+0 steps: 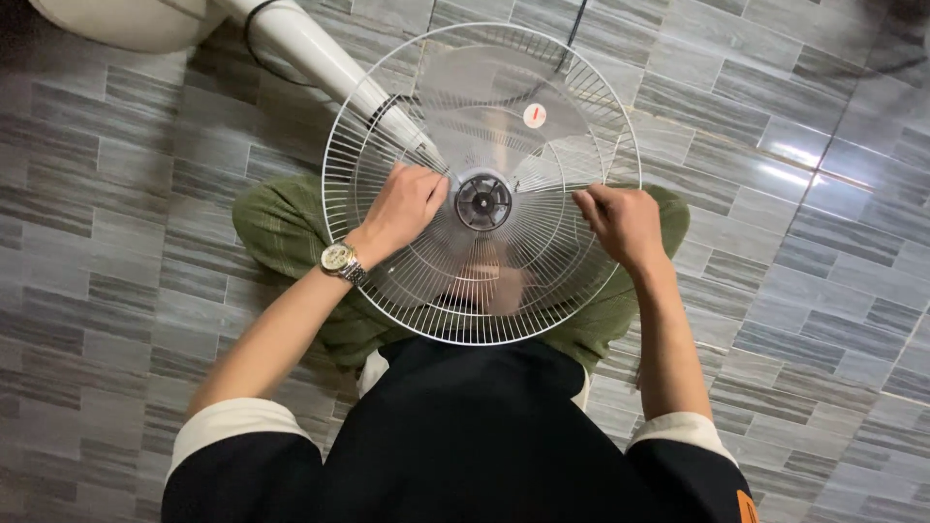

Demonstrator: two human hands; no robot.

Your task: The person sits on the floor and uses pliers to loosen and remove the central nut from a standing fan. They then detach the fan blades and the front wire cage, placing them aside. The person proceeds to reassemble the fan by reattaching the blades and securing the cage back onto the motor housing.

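Head view: person sitting on grey tiled floor (126,223), fan head lying face-up over lap, prob. so the guard stays level w/ both hands free. White wire fan guard (387,116) covering clear blades (504,107); dark hub (482,201) at centre. Left hand (407,205) resting on guard just left of hub, fingers curled tog. on the wires; wristwatch (341,261) showing. Right hand (622,221) pinching wires on guard's right side, steadying it. White stand pole (320,53) running off top-left.

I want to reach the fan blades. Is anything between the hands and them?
Yes. The white wire grille covers the clear blades; the left hand and right hand rest on its wires, beside the dark hub.
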